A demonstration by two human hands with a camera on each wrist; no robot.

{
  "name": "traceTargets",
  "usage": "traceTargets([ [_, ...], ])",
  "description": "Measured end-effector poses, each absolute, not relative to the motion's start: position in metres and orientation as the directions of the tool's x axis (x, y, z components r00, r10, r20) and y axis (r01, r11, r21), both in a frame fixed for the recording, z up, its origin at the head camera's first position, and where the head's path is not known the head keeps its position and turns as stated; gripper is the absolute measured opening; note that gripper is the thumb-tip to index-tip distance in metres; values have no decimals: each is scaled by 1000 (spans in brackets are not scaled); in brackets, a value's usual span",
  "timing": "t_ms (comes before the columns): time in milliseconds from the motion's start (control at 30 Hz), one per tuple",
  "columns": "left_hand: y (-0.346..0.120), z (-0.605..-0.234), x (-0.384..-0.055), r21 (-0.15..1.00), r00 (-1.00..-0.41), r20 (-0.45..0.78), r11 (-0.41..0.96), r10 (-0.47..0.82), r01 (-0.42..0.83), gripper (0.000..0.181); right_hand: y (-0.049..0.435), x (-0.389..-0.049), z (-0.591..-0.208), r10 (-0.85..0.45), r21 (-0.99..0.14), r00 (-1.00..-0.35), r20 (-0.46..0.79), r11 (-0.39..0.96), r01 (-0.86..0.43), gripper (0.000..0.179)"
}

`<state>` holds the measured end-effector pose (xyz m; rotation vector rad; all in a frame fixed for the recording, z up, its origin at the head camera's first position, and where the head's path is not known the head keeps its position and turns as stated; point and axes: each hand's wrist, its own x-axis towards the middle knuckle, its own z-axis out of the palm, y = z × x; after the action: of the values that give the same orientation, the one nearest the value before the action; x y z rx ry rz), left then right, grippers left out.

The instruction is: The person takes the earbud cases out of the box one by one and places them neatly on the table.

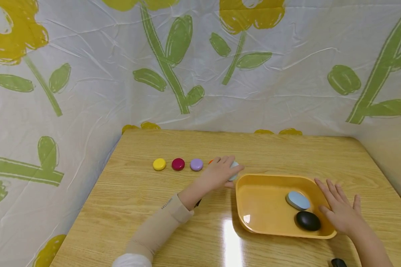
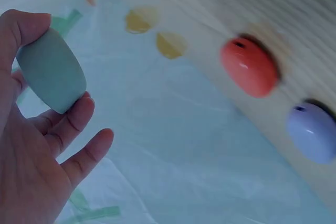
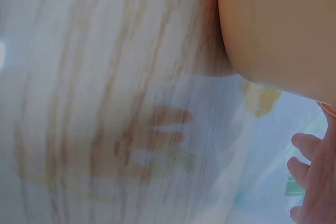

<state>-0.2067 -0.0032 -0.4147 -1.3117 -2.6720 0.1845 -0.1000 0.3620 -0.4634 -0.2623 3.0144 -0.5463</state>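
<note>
My left hand (image 1: 215,174) holds a pale blue-green rounded disc (image 1: 234,171) just left of the yellow-orange plastic basin (image 1: 274,175). In the left wrist view the thumb and fingers pinch the disc (image 2: 52,72) by its edges. Behind that hand an orange-red glossy disc (image 2: 249,66) is mostly hidden in the head view; a lilac disc (image 1: 196,164) lies beside it. My right hand (image 1: 342,211) rests at the basin's right rim, fingers spread and fairly straight. Inside the basin lie a light blue oval piece (image 1: 298,200) and a black oval piece (image 1: 308,221).
Farther left in the same row lie a dark red disc (image 1: 178,164) and a yellow disc (image 1: 159,164). A small black object (image 1: 338,263) shows at the bottom edge. The wooden table (image 1: 120,207) meets a flower-patterned cloth (image 1: 97,92) behind and at the sides.
</note>
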Motion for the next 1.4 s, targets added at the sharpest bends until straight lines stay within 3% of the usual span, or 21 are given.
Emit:
traceTargets([
  [267,-31,-436,-214,-141,-671,-9,664,741,735,54,364,-101,-464,-175,-360,-983,-54,922,-144,76],
  [533,-34,-464,-216,-186,-734,-103,712,671,677,63,364,-102,-466,-180,-353,-983,-28,922,-159,76],
  [833,-25,-484,-214,-238,-784,-80,752,616,615,54,364,-102,-464,-176,-353,-984,-39,924,-151,76],
  [1133,-24,-479,-210,-220,-804,-76,776,590,591,55,364,-102,-464,-176,-347,-983,-54,927,-147,75],
  [1400,-14,-443,-212,-104,-788,-11,783,616,613,59,362,-100,-465,-173,-338,-984,-32,929,-153,75],
])
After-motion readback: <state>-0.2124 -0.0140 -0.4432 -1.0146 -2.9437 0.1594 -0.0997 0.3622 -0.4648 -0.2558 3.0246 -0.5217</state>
